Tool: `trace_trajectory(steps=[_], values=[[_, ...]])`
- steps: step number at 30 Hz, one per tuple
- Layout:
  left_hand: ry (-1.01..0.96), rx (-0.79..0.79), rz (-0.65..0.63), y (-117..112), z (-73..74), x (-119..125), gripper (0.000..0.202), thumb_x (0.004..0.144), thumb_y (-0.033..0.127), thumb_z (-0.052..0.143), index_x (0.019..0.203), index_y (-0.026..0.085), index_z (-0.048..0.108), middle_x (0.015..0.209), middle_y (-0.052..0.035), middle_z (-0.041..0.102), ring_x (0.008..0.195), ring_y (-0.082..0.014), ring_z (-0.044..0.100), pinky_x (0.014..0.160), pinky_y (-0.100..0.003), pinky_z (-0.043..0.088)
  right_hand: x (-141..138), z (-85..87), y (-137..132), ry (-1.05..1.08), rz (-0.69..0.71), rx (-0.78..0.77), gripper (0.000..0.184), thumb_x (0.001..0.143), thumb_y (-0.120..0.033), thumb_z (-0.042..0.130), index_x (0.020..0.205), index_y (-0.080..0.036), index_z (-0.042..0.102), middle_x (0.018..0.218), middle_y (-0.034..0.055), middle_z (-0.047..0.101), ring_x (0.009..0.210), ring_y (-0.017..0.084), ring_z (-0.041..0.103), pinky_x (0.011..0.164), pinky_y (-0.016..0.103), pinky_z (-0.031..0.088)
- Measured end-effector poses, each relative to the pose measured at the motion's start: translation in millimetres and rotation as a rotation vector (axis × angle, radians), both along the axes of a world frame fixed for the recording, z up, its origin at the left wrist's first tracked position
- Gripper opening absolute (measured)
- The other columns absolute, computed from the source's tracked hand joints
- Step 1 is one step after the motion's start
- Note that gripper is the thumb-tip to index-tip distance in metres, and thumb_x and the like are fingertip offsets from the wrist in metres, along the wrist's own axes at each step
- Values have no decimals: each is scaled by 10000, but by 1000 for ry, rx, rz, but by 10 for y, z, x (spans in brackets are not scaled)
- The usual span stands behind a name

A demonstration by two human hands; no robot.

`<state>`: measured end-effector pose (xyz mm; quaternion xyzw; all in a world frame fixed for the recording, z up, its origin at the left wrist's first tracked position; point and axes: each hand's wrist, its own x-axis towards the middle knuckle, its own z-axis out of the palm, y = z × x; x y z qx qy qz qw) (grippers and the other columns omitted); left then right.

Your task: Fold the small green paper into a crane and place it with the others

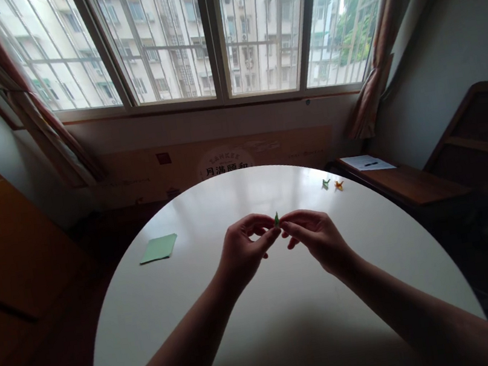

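My left hand point(245, 250) and my right hand point(314, 237) meet above the middle of a round white table point(163, 317). Both pinch a tiny folded green paper piece point(276, 220) between their fingertips; only its upper tip shows. A stack of green paper sheets point(159, 248) lies flat on the table to the left of my left hand. Two small folded paper figures, one green point(325, 183) and one orange point(338, 185), sit near the table's far right edge.
A dark wooden side table point(409, 183) with a white sheet and a pen point(367, 163) stands right of the round table. A large barred window and curtains fill the wall ahead. Wooden furniture lines the left side.
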<state>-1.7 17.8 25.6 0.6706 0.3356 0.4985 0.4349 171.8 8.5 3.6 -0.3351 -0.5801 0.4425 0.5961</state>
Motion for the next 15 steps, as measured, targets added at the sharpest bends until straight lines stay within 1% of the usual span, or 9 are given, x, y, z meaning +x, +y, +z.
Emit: trace_trajectory(steps=[6, 10, 15], values=[[19, -49, -30, 15, -2, -4, 268, 763, 337, 790, 894, 119, 705, 826, -76, 699, 711, -168, 620, 400, -180, 481, -5, -3, 23, 30, 35, -14, 179, 727, -310, 851, 834, -203, 756, 739, 24, 708, 688, 166, 651, 512, 237, 543], [-27, -133, -85, 23, 22, -11, 282, 763, 349, 788, 902, 112, 725, 765, -60, 695, 635, -136, 594, 411, -178, 466, -6, 5, 22, 92, 56, -42, 237, 696, -284, 878, 855, -216, 716, 726, -6, 692, 635, 139, 625, 480, 214, 509], [-81, -249, -113, 18, 73, -24, 257, 740, 354, 805, 843, 127, 742, 641, -13, 637, 535, -98, 538, 398, -165, 428, -3, 26, 9, 101, 133, -135, 206, 758, -344, 835, 862, -197, 735, 721, 6, 687, 639, 133, 620, 500, 218, 514]])
